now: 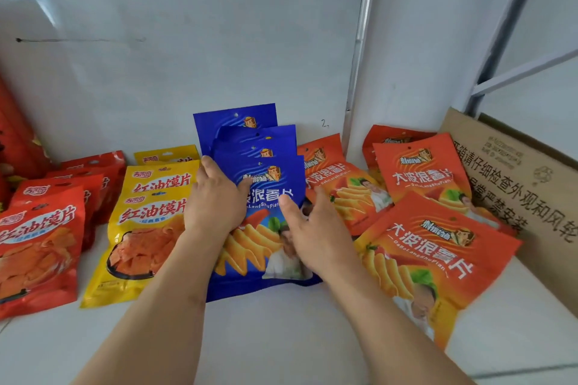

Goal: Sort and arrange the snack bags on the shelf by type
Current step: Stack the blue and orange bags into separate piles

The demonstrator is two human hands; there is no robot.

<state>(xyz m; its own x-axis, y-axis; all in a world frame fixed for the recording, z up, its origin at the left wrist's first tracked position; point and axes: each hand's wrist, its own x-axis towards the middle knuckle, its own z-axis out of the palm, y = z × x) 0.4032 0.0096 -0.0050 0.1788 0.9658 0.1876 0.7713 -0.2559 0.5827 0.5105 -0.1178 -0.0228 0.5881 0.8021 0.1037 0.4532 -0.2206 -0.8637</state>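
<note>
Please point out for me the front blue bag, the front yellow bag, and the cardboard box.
front blue bag (pixel 266 197): head view, on the white lettering of its upper face.
front yellow bag (pixel 137 247): head view, on the food picture at its middle.
cardboard box (pixel 519 178): head view, on its printed side wall.

The red bags (pixel 37 247) at the shelf's left edge ran out of frame; both hands covered much of the front blue bag (pixel 262 228).

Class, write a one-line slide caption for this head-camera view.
Both hands rest on the blue bags, between yellow bags and orange bags.
</note>
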